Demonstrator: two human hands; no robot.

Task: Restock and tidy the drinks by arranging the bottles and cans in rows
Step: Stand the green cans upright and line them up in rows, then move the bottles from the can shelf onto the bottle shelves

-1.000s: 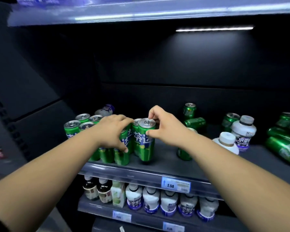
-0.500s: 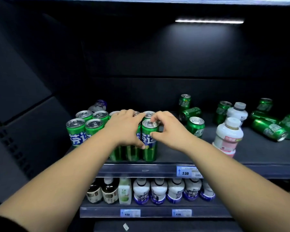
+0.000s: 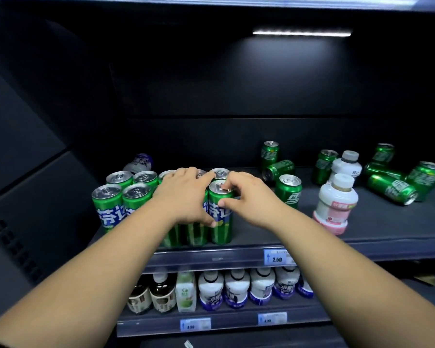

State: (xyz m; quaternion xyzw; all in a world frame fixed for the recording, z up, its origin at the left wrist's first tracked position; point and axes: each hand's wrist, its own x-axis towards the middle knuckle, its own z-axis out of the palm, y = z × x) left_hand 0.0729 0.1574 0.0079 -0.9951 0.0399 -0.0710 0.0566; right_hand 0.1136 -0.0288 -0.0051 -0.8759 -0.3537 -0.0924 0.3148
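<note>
Tall green cans [image 3: 122,197] stand in rows at the left of the dark shelf [image 3: 274,237]. My left hand [image 3: 186,194] lies over the cans in the middle of the group, fingers curled round them and thumb down the front. My right hand [image 3: 246,194] pinches the front right can [image 3: 220,214], fingertips on its lid and thumb on its side. Short green cans are scattered to the right: one upright [image 3: 288,190], one on its side [image 3: 279,169], several lying at the far right [image 3: 392,188]. Two white bottles [image 3: 335,204] stand among them.
A purple-capped bottle [image 3: 140,163] lies behind the tall cans. The shelf's front rail carries a 2.50 price tag [image 3: 276,257]. The lower shelf [image 3: 236,321] holds a row of bottles. Bare shelf floor shows between the tall cans and the pink-labelled bottle.
The view has shifted, so the shelf's right side shows more. Both hands stay on the tall cans; the front right can now stands tight against its neighbours.
</note>
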